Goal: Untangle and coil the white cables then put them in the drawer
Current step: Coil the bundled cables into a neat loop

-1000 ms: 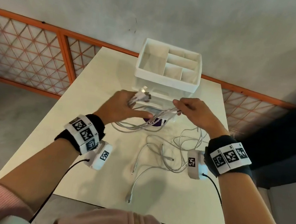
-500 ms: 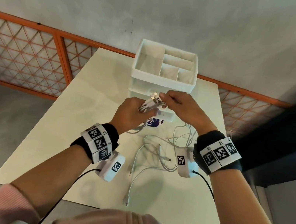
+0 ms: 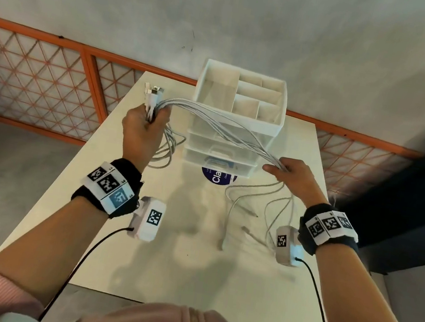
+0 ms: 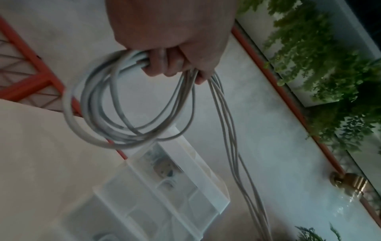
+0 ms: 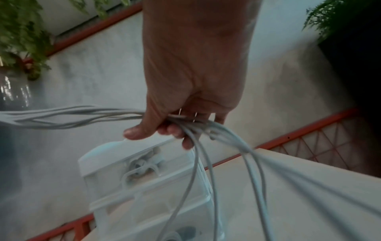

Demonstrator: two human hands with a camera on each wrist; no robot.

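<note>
Several white cables stretch in a bundle between my two hands, in front of the white drawer unit. My left hand is raised at the left and grips the plug ends, with coiled loops hanging below it. Lower at the right, my right hand holds the bundle between thumb and curled fingers. The loose cable tails trail from it onto the cream table. The drawers look closed.
The drawer unit carries an open divided tray on top and a blue round sticker lies at its foot. An orange lattice railing runs behind the table. Potted plants show in the wrist views.
My hands were together at the drawer unit; they have drawn apart. The left one rose to the upper left with the plug ends, the right slid along the cables to the right.
</note>
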